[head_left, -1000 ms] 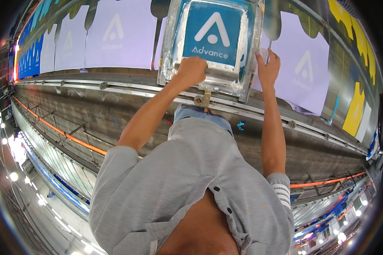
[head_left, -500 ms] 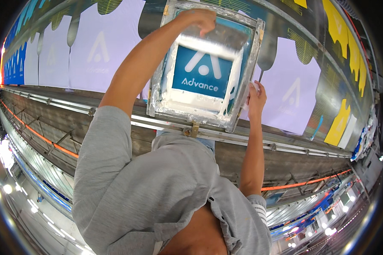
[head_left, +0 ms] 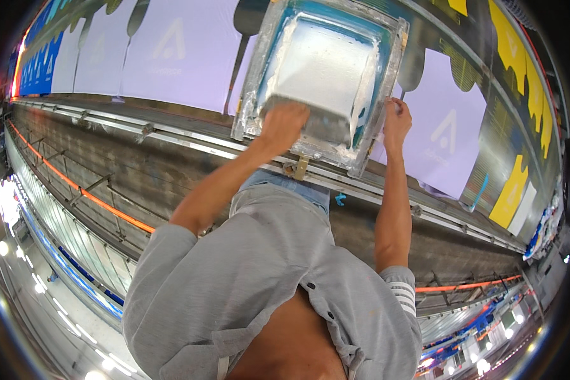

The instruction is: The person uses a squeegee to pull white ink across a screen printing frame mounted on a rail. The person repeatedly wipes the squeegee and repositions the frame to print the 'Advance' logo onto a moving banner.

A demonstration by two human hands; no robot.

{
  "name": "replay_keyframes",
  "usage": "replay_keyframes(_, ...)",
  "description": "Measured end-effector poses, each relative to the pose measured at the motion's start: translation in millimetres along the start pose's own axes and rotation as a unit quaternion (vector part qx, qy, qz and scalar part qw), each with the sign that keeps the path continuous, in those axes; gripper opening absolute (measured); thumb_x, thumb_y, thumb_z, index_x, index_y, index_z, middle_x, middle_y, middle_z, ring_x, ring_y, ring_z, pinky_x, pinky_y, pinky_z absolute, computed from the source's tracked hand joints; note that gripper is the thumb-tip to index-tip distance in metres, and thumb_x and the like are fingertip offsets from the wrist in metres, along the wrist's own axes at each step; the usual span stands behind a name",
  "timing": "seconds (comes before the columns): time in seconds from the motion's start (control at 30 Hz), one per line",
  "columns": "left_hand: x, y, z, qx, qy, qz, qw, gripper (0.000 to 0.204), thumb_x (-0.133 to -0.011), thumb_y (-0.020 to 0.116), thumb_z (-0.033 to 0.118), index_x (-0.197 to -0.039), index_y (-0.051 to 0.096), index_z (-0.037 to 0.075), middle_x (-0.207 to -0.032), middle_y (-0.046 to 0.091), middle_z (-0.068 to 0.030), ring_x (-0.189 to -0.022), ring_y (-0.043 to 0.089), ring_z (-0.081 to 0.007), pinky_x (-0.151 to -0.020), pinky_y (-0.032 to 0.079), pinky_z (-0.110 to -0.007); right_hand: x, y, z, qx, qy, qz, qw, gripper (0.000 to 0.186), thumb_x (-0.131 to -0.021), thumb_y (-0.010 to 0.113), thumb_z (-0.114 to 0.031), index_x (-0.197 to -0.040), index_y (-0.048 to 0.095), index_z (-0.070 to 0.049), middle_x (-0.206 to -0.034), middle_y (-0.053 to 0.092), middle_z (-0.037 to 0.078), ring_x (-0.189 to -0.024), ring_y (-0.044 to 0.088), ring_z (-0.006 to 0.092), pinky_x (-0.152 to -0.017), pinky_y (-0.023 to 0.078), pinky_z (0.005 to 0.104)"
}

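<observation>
Where ink (head_left: 326, 66) lies, left grip (head_left: 284, 126) holds squeegee (head_left: 326, 118); right grip (head_left: 397, 118) flanks frame (head_left: 391, 69).

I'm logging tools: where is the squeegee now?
Head view, upper middle: the squeegee is in the left hand, inside the near end of the screen frame.

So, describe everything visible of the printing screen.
The printing screen is a metal-looking rectangular frame around teal-bordered mesh, largely covered in white paste. It lies skewed between lilac garment pieces, a bracket at its near edge. The left hand holds a grey blade over its near end; the right hand is at its right side, contact unclear.
</observation>
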State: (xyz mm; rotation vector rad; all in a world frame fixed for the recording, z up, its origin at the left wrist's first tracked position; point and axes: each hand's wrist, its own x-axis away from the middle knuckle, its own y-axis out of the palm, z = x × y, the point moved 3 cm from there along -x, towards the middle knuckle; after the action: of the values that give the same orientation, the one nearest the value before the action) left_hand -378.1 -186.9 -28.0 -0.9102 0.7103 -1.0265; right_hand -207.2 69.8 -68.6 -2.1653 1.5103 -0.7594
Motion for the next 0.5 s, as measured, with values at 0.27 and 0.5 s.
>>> replay_keyframes(0.27, 55, -34, -10, 0.04, 0.055, 0.04, 0.997, 0.041, -0.063, 0.065, -0.004, -0.103, 0.067, 0.001, -0.107, 0.069, -0.0138, -0.101, 0.066, -0.034, -0.084, 0.054, -0.045, 11, 30, -24, -0.075, -0.058, 0.063, 0.994, 0.03, -0.09, 0.069, -0.026, -0.099, 0.072, 0.002, -0.092, 0.073, 0.014, -0.083, 0.064, 0.0213, -0.079, 0.05, 0.0342)
replay_keyframes(0.5, 98, -121, -207, 0.013, -0.019, -0.012, 1.0, 0.029, -0.071, 0.064, 0.006, -0.099, 0.071, 0.009, -0.091, 0.07, -0.0128, -0.09, 0.066, -0.0369, -0.076, 0.051, -0.048, 93, 216, -110, -0.105, -0.114, 0.061, 0.986, 0.024, -0.092, 0.059, -0.017, -0.103, 0.071, 0.0, -0.094, 0.071, 0.016, -0.088, 0.067, 0.0298, -0.083, 0.051, 0.0402)
